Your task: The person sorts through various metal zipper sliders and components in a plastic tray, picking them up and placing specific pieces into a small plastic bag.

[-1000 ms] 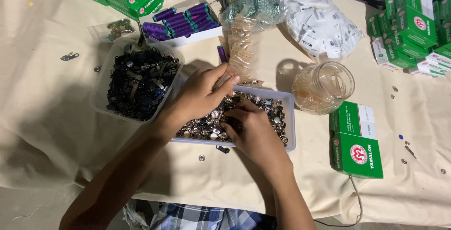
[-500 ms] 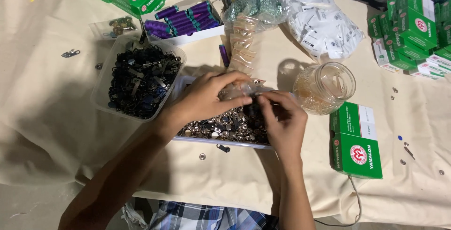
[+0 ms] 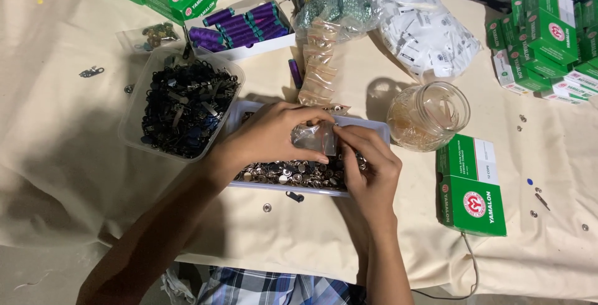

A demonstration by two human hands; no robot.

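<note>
Fingers of both hands meet on a small clear plastic bag (image 3: 314, 138), held just above the shallow tray of silver metal buttons (image 3: 293, 173). The left hand (image 3: 271, 137) curls over the bag from the top and left, thumb and fingertips closed on its edge; the right hand (image 3: 367, 165) pinches the bag's right edge between thumb and forefinger. Whether anything is already inside the bag I cannot tell.

The bag is thin and slick, so a loose pinch could let it slide out and drop into the tray, or let small pieces spill if its mouth sags. The tray's near rim (image 3: 283, 186) sits close to both wrists; a nudge from the forearm could tip buttons onto the cloth, where a stray button (image 3: 267, 207) and a small dark piece (image 3: 295, 196) already lie. The glass jar (image 3: 428, 115) stands just right of the tray, near the right hand, and an outward swing of that elbow could knock it.

The surface is a cream cloth (image 3: 62, 155), wrinkled and draped over the near edge. A clear tub of dark metal clips (image 3: 184, 102) touches the tray's left end. Behind lie a box of purple thread spools (image 3: 240, 24), a strip of clear packets (image 3: 319, 62), a bag of white tags (image 3: 427, 24) and green boxes (image 3: 473, 186) at right and top. Of the room, only a strip of grey floor shows below the cloth.
</note>
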